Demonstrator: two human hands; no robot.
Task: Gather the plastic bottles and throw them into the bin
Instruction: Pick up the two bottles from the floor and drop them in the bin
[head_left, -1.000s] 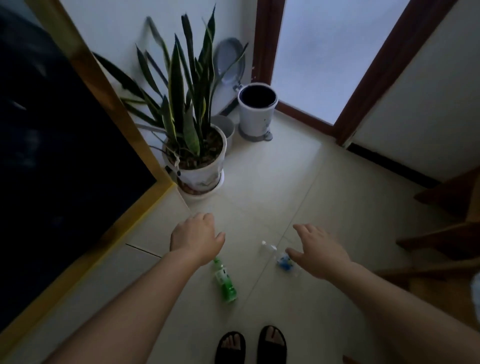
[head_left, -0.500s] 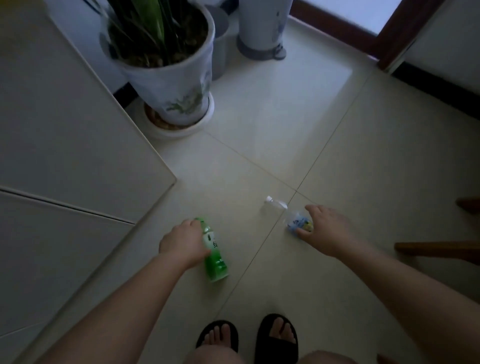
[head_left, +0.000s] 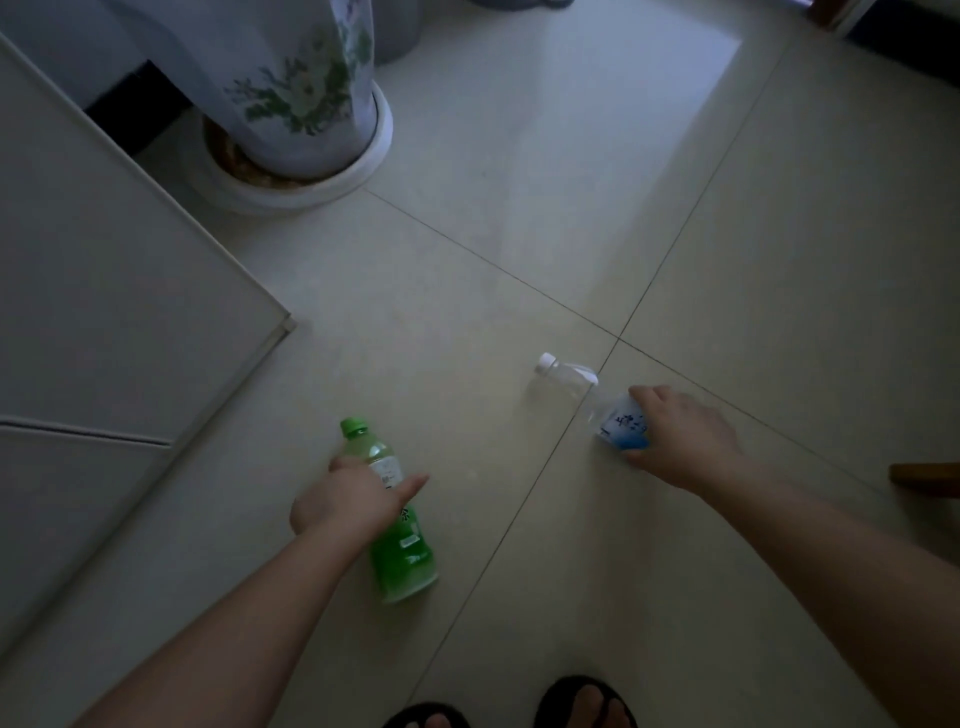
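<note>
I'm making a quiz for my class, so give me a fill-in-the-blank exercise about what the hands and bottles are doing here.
1. The left hand closes on the ____ bottle.
2. The clear bottle under the right hand has a ____ cap.
3. Both bottles lie on the tiled ____.
4. The flowered pot stands in a white ____.

Missing words: green; white; floor; saucer

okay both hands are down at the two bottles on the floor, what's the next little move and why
Probably close both hands and lift. The left hand is draped over the green bottle and the right hand is on the clear bottle, but both bottles lie on the floor, and neither grip looks fully closed.
</note>
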